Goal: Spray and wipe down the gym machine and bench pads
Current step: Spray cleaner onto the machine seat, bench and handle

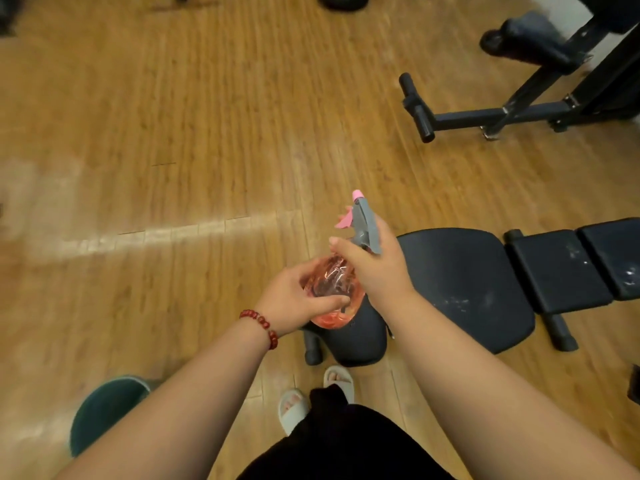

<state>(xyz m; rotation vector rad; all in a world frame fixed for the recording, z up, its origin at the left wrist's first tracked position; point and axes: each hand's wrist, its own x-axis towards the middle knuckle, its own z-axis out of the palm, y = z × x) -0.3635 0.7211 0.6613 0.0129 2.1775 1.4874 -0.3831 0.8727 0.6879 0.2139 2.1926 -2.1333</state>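
Fingers of my right hand are curled round the neck of the pink spray bottle, just under its grey trigger head. And my left hand cups the belly, thumb across it, red bead bracelet at the wrist. Bottle's in the air over the near end of the black bench pads, white flecks on them. Green bucket low on my left, gym machine well off, far right

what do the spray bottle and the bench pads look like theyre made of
The spray bottle looks like see-through pink plastic, glossy with glints; its grey head, matte plastic. The bench pads seem black vinyl or faux leather: smooth, dull sheen.
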